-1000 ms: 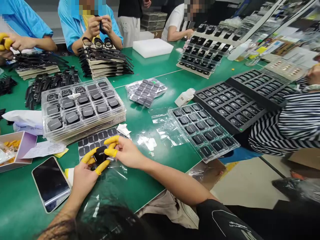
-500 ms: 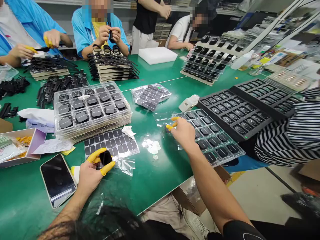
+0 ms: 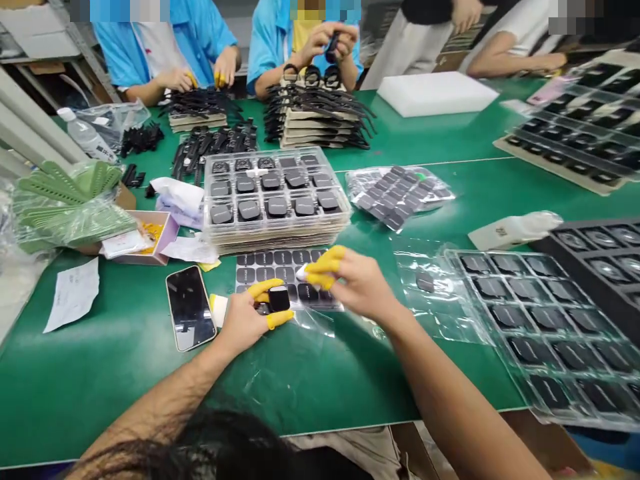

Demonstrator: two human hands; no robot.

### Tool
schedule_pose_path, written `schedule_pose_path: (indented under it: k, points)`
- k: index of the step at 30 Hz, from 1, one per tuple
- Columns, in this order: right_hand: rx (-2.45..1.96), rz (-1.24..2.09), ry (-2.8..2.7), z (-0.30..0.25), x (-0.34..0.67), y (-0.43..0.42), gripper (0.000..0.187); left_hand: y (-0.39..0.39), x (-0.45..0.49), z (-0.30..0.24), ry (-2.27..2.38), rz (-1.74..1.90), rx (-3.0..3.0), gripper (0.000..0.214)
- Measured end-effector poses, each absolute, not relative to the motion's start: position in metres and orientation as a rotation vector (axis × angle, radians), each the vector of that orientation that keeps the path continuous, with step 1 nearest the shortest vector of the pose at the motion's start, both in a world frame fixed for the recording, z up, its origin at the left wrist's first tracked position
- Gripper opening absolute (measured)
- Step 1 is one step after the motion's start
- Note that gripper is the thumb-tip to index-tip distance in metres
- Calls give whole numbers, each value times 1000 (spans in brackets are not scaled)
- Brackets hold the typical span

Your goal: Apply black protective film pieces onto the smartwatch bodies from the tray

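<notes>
My left hand (image 3: 245, 323), with yellow finger cots on, grips a black square watch body (image 3: 279, 299) between thumb and fingers. Just to its right, my right hand (image 3: 360, 283) has its yellow-cotted fingertips pinched on a small white wad (image 3: 302, 272); whether it is cloth or paper I cannot tell. Both hands are over a sheet of dark rounded-square stickers (image 3: 265, 273), partly hidden by them. Under the right part of the sheet's near edge lies clear film (image 3: 320, 323).
Stacked clear trays of watch bodies (image 3: 280, 230) stand behind my hands. A phone (image 3: 190, 307) lies at left, near a box of finger cots (image 3: 167, 243). To the right are a single dark piece on film (image 3: 425, 281), another filled tray (image 3: 530, 290) and a white bottle (image 3: 515, 230). Co-workers sit opposite.
My right hand has come left from beside the right-hand tray to near my left hand, now pinching the white wad. The camera view has turned left. My left hand keeps the watch body.
</notes>
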State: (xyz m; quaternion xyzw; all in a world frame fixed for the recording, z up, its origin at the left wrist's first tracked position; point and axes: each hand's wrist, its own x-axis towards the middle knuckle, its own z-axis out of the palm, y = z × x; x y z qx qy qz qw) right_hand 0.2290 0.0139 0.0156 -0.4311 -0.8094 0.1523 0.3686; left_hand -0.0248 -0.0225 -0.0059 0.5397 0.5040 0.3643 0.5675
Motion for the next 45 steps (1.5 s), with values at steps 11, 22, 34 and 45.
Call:
schedule_pose_path:
  k: [11, 22, 34, 45]
  points:
    - [-1057, 524, -2166, 19, 195, -8, 19, -24, -25, -8, 1127, 874, 1356, 62]
    - [-973, 540, -2115, 15, 192, -11, 20, -27, -25, -7, 1183, 867, 1336, 63]
    - [-1201, 357, -1893, 20, 187, -14, 14, -29, -22, -7, 1212, 934, 1245, 66]
    - [-1361, 336, -1975, 28, 208, -18, 35, -32, -22, -3, 1239, 1038, 1340, 60]
